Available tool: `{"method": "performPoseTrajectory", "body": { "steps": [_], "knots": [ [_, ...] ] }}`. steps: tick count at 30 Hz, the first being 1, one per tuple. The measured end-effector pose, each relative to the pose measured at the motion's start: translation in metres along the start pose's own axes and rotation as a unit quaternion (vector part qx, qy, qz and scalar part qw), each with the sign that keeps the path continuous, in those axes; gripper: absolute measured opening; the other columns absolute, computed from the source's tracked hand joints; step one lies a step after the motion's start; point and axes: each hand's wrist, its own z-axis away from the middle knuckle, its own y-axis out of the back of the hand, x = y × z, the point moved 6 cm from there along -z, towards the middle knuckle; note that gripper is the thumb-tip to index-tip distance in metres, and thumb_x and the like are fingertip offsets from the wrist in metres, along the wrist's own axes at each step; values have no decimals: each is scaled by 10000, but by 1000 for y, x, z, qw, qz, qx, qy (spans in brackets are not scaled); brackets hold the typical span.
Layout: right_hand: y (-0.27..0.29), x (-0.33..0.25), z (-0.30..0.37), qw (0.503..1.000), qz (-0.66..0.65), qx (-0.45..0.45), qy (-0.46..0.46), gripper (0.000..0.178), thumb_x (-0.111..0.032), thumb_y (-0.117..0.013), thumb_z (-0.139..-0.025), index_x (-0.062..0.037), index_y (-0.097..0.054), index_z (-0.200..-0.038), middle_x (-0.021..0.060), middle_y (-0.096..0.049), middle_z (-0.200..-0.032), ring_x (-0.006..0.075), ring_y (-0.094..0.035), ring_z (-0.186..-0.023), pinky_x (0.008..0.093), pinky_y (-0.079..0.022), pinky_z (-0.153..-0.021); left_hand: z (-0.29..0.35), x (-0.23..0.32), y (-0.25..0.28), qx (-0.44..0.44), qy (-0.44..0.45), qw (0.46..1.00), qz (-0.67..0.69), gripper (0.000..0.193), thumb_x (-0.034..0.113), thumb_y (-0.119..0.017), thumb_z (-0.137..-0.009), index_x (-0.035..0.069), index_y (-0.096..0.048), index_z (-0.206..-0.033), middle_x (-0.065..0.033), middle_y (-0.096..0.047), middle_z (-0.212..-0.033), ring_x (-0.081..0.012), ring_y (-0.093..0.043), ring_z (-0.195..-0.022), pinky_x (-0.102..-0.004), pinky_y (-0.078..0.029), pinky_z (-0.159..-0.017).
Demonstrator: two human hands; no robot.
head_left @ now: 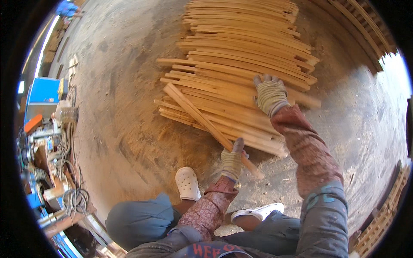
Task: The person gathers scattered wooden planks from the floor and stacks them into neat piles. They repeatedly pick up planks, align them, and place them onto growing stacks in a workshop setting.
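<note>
My left hand, in a knitted work glove, is closed around a long narrow wooden strip. One end of the strip juts out past the hand toward me; the rest slants up and left over the near end of a pile of wooden strips. My right hand, gloved alike, reaches onto the right side of that pile. Its fingers are spread on top of the strips, thumb apart. The near strips lie fanned and uneven, and their right ends look blurred.
My white clogs stand on the dusty floor close to the pile. Leftward are a blue box, cables and tools. Stacked timber is at the upper right, more wood at lower right. Another person is far off.
</note>
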Motion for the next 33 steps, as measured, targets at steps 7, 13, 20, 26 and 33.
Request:
{"method": "performPoseTrajectory", "body": {
  "steps": [7,13,20,26,33],
  "knots": [
    [31,152,126,990,-81,51,-101,837,-497,-805,-837,-108,-493,-1509,201,-592,-1394,370,-569,-1281,477,-476,-1082,41,0,-40,40,46,998,24,312,350,-787,-943,123,-593,-1034,32,-506,-731,-84,-523,-588,-254,-490,-535],
    [30,97,237,825,-541,-139,-88,1153,-407,-953,-714,17,-322,-1582,288,-478,-1526,363,-446,-1444,428,-423,-1159,78,32,-141,-233,7,970,-67,556,451,-737,-966,28,-601,-1301,-37,-630,-1027,-124,-589,-880,-281,-531,-760],
    [73,66,362,763,-525,129,-355,424,-213,-706,-942,-24,-617,-1311,114,-711,-953,192,-641,-850,352,-535,-801,189,-46,-187,-653,286,690,-124,796,622,-698,-925,40,-530,-1442,-96,-619,-1287,-196,-598,-1180,-400,-488,-1013],
    [60,3,624,542,-434,238,-680,379,-326,-709,-933,-31,-638,-1159,25,-609,-768,115,-573,-630,301,-501,-582,222,-97,-153,-594,349,669,-278,436,537,-709,-930,245,-676,-1253,-6,-691,-1134,-205,-624,-1052,-455,-473,-947],
    [-150,-144,881,258,-399,224,-851,455,-343,-707,-884,-80,-637,-1249,78,-654,-840,185,-610,-617,357,-508,-547,156,-145,-152,-561,217,728,-329,531,522,-683,-960,178,-622,-1359,-16,-628,-1312,-207,-567,-1153,-432,-407,-1045]
  ]
}}
